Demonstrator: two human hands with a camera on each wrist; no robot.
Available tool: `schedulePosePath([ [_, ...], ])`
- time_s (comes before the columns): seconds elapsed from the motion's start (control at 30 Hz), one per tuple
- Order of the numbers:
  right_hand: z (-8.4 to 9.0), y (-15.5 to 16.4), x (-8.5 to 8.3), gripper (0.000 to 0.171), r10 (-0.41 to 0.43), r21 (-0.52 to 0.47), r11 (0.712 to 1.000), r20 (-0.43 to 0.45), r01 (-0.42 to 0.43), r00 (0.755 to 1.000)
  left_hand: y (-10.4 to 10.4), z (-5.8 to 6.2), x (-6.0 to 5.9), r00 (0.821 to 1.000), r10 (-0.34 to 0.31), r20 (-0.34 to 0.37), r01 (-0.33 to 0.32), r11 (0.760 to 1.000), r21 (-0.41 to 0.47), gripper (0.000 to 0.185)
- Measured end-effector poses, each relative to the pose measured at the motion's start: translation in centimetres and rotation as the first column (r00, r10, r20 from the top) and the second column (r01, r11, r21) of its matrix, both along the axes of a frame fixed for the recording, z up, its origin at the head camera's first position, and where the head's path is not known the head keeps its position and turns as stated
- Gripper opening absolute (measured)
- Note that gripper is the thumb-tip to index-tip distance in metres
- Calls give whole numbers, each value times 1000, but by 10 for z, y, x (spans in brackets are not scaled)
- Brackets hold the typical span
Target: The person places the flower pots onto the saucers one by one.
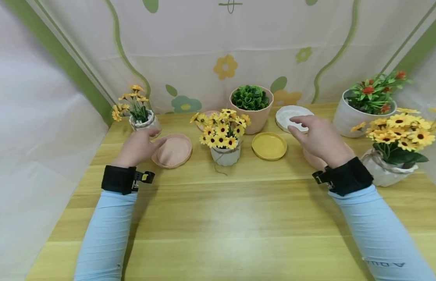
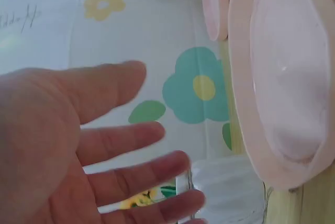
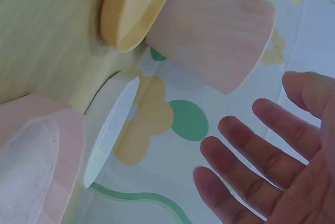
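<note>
From here, at the far left of the desk [image 1: 221,226], a small white pot [image 1: 147,121] of orange-yellow flowers stands just ahead of the left hand [image 1: 137,145], whose fingers are spread wide with nothing in them; I can't tell whether the fingertips touch the pot. Beside that hand lies a pink saucer [image 1: 175,151]. In the middle sits a twine-tied pot [image 1: 226,157] of yellow daisies, partly hiding another pink saucer [image 1: 213,113] behind it. Next come a pink pot [image 1: 258,119] of green leaves, then a yellow saucer [image 1: 269,146] nearer me and a white saucer [image 1: 285,113] farther back. The right hand [image 1: 323,140], also wide and bare, reaches towards the white saucer, above a third pink saucer [image 1: 312,158]. At the right, a white planter [image 1: 356,119] with red blooms stands behind a twine-tied white pot [image 1: 384,172] of yellow flowers
</note>
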State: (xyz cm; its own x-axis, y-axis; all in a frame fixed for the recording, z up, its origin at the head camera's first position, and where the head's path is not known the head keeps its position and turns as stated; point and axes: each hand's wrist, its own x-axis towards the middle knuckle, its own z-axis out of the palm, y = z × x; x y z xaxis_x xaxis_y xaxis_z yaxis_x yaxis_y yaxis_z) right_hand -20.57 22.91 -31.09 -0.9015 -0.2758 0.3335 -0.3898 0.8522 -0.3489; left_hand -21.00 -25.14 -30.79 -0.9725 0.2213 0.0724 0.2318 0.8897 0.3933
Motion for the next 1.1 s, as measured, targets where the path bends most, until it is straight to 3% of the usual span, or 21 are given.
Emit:
schedulePosePath([
  [0.23,2,-3,3,31,-1,-24,1000,-83,-1,997,-12,2,1,989,107,106,-107,994,-4,52],
  [0.5,-4,-9,3,17,4,-19,1000,-154,-7,988,-25,-11,-5,971,183,151,-182,983,-23,41],
  [0.67,-10,-22,5,16,26,-149,988,1,-25,1000,-29,-21,-9,954,208,216,-209,978,-19,38],
  [0.87,-21,-42,9,22,102,-230,971,176,-60,979,-30,-27,-10,939,212,270,-224,974,14,37],
  [1.1,-32,-56,10,20,129,-277,959,251,-57,959,-32,-35,-16,927,201,316,-224,974,39,36],
])
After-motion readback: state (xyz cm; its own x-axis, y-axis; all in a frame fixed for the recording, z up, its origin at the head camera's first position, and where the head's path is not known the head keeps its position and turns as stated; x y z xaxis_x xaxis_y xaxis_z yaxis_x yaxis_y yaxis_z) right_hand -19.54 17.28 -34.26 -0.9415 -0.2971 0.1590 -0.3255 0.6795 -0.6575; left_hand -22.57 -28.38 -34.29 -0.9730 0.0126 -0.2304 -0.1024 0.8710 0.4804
